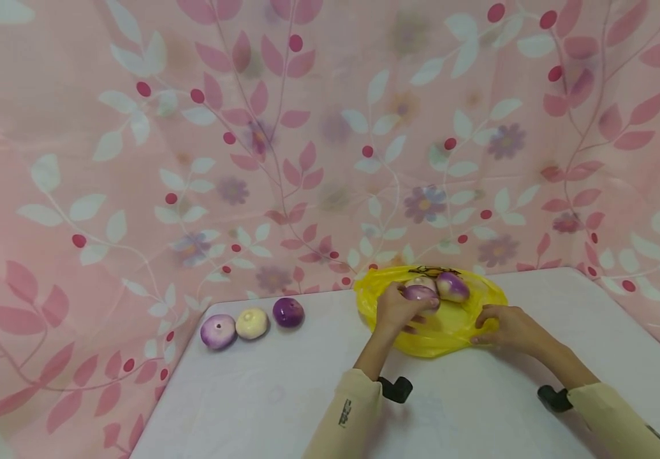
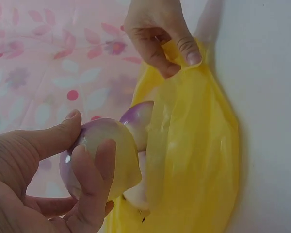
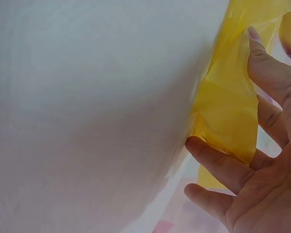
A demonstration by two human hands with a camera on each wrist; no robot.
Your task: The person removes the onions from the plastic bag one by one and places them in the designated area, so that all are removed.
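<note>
My left hand (image 1: 395, 309) grips a purple-and-cream onion (image 2: 106, 155) between thumb and fingers, over the mouth of a yellow plastic bag (image 1: 439, 341). The onion looks peeled and glossy. Behind it, two more onions rest at the bag: a purple-and-white onion (image 1: 453, 287) and a paler onion (image 1: 423, 282), partly hidden by the held one. On the bag's right side, my right hand (image 1: 510, 328) pinches the rim of the plastic between thumb and fingers, best seen in the left wrist view. In the right wrist view, its other fingers spread along the yellow plastic.
At the table's left stand a purple-white onion (image 1: 218, 332), a cream onion (image 1: 252, 323) and a dark purple onion (image 1: 288, 313). They sit on a white-covered table (image 1: 238, 408). A pink floral cloth (image 1: 318, 146) hangs right behind the table and the bag.
</note>
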